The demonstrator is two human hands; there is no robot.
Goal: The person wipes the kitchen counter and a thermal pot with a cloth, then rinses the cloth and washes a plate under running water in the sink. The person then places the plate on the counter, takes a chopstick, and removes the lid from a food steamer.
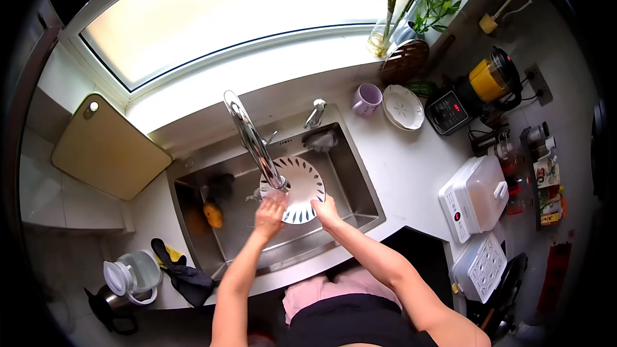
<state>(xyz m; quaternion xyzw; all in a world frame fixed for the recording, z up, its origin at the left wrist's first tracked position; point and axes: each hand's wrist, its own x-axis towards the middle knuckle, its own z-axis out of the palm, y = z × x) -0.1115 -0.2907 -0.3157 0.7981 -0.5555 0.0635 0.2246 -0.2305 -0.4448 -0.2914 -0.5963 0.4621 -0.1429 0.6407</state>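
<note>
A white plate (301,183) with dark blue leaf-like marks round its rim is held tilted over the steel sink (308,250). My right hand (327,212) grips its lower right edge, thumb on the upper face. Close to the plate's left edge, my left hand (270,211) has its fingers stretched out under the spout, in the water; whether they press on the plate is hard to see. The chrome faucet (247,132) arches over both plate and hand.
In the sink lie a yellow-orange object (213,215) and a dark lump (221,186). A purple mug (367,99) and stacked white dishes (403,108) stand right of it, before a blender (491,80). Leftward are a cutting board (109,148), glass pitcher (141,271) and dark cloth (191,284).
</note>
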